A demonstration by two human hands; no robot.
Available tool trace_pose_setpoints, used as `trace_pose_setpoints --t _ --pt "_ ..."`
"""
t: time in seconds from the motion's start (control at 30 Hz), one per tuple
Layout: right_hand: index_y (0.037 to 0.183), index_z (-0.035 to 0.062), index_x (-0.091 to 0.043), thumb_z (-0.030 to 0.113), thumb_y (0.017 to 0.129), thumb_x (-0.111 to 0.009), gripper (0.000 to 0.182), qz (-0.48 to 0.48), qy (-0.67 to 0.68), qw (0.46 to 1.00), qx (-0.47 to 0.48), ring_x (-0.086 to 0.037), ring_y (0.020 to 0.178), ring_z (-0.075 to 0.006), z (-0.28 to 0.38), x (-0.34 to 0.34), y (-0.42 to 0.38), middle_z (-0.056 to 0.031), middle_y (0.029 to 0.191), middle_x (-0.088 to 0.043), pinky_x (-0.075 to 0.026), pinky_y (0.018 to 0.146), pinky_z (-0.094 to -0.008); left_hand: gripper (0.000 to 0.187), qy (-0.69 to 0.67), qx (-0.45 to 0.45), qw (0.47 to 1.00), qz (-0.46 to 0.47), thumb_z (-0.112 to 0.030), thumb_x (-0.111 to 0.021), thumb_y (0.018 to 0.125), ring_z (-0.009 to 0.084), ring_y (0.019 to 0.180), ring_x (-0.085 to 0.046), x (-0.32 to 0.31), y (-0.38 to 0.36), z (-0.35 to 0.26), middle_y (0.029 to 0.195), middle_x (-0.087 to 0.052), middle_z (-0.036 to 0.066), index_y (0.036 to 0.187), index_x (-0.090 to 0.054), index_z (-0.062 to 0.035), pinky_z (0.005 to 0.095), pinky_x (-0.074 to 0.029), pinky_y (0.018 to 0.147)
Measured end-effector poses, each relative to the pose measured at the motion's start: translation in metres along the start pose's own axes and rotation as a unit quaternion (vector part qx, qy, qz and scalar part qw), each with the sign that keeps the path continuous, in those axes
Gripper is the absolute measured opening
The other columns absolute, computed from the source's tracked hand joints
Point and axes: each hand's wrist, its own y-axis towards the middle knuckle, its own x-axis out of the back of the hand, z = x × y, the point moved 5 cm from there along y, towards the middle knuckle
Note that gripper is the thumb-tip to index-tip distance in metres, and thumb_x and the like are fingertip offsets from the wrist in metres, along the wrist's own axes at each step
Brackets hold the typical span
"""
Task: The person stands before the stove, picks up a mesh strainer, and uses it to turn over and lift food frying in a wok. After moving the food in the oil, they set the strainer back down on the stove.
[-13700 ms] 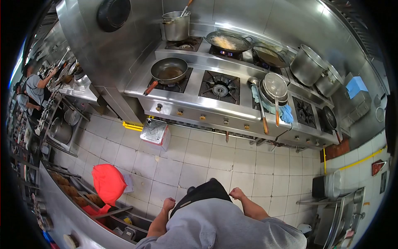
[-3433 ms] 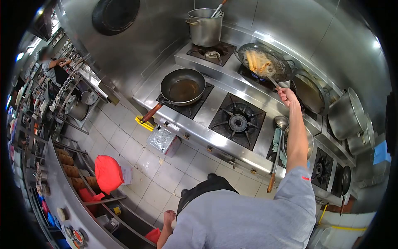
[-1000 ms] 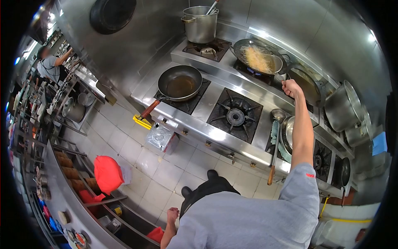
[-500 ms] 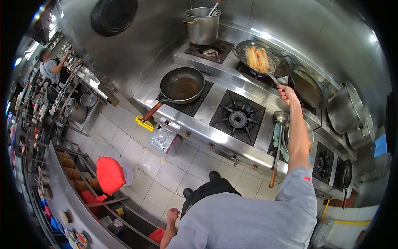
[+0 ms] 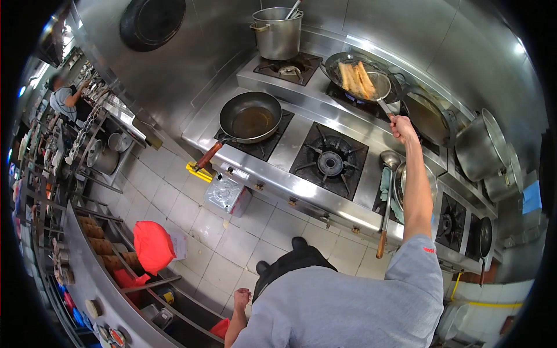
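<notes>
My right hand (image 5: 401, 127) is closed round the handle of a round mesh strainer (image 5: 381, 85) at the back burner. The strainer's bowl is over a dark wok (image 5: 332, 65), against several long golden fried pieces (image 5: 357, 80). Hot oil shows around them in the wok. Low at my left side, my left hand (image 5: 242, 297) has its fingers curled; whether it holds anything is too small to tell.
A black frying pan (image 5: 250, 118) rests on the front left burner, its handle past the edge. Behind it stands a tall pot (image 5: 277, 35). A ladle (image 5: 385, 223) lies right of the bare burner (image 5: 330, 164). Another person (image 5: 64, 100) stands far left.
The strainer and fried pieces have risen from the bubbling oil, and the strainer's mesh shows more beside them. My left hand stays low at my side.
</notes>
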Motion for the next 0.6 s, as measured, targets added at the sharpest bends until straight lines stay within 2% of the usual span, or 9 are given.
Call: trace_pose_setpoints --t 0.27,0.37,0.47,0.57,0.6 --pt "0.074 0.0024 -0.048 0.011 0.085 -0.043 0.015 -0.047 -0.117 0.991 0.044 -0.032 0.036 -0.0075 0.016 0.002 -0.024 -0.0010 0.056 -0.042 -0.023 0.030 -0.0237 0.015 0.004 -0.002 1.000 0.004 0.004 -0.049 0.072 0.0123 0.051 -0.053 -0.003 -0.004 -0.002 0.068 -0.059 0.008 0.085 -0.057 0.0017 0.0251 -0.040 0.042" --pt "0.080 -0.0013 -0.050 0.015 0.083 -0.047 0.017 -0.085 -0.241 0.964 0.070 -0.052 0.049 -0.0202 0.008 0.015 -0.014 -0.0114 0.064 -0.054 -0.039 0.041 -0.0333 0.016 0.001 -0.008 1.000 0.005 0.004 -0.048 0.072 0.0124 0.052 -0.053 -0.004 -0.006 -0.003 0.069 -0.059 0.008 0.085 -0.057 0.0018 0.0252 -0.040 0.042" --pt "0.086 -0.0026 -0.053 0.016 0.083 -0.047 0.020 -0.180 -0.378 0.889 0.183 -0.054 0.050 -0.0231 0.006 0.023 -0.010 -0.0142 0.064 -0.055 -0.040 0.045 -0.0358 0.017 -0.015 0.006 1.000 0.005 0.004 -0.048 0.072 0.0126 0.052 -0.053 -0.004 -0.004 0.001 0.068 -0.059 0.008 0.086 -0.057 0.0020 0.0254 -0.040 0.042" --pt "0.092 -0.0018 -0.054 0.018 0.081 -0.050 0.023 -0.221 -0.443 0.847 0.197 -0.059 0.074 -0.0352 0.022 0.015 -0.035 -0.0227 0.078 -0.059 -0.044 0.066 -0.0401 0.017 -0.043 0.013 0.999 0.003 0.004 -0.049 0.071 0.0129 0.052 -0.053 -0.003 -0.001 0.005 0.067 -0.058 0.008 0.086 -0.057 0.0021 0.0256 -0.041 0.042" --pt "0.093 -0.0013 -0.053 0.018 0.081 -0.049 0.024 -0.212 -0.436 0.856 0.180 -0.058 0.080 -0.0370 0.025 0.014 -0.040 -0.0238 0.083 -0.059 -0.043 0.070 -0.0417 0.016 -0.041 0.012 0.999 0.003 0.004 -0.049 0.072 0.0130 0.052 -0.053 -0.003 -0.001 0.005 0.067 -0.058 0.008 0.086 -0.057 0.0021 0.0256 -0.041 0.042"
